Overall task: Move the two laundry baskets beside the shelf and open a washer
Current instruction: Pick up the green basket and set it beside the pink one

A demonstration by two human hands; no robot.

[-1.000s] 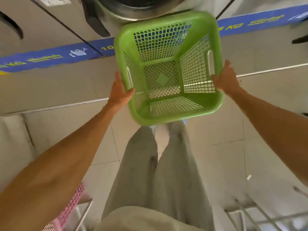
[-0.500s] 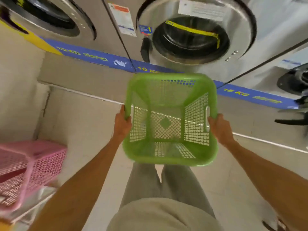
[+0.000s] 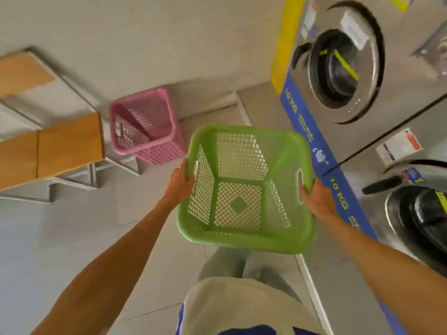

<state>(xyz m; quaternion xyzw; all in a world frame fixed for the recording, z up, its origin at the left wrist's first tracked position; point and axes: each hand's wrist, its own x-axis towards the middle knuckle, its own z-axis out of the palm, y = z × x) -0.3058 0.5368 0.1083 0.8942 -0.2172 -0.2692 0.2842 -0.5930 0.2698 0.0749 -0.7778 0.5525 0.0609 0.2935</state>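
I hold an empty green laundry basket [image 3: 244, 240] in the air in front of me. My left hand [image 3: 180, 183] grips its left rim and my right hand [image 3: 313, 198] grips its right rim at the handle slot. A pink laundry basket [image 3: 145, 124] stands on the floor ahead to the left, right beside the wooden shelf [image 3: 65, 146] with its white metal frame. On the right runs a row of steel washers: one washer [image 3: 343, 68] has its round door shut, and a second washer [image 3: 418, 213] lies nearer at the right edge.
A blue 10 KG band [image 3: 307, 131] runs along the washers' base, above a raised step. A beige wall [image 3: 145, 32] closes the far end behind the pink basket. Pale floor tiles [image 3: 72, 238] stretch to my left.
My view has swung left: the washers slid from ahead of me to the right side, and the pink basket and shelf came into full view. Both hands kept their grip on the green basket.
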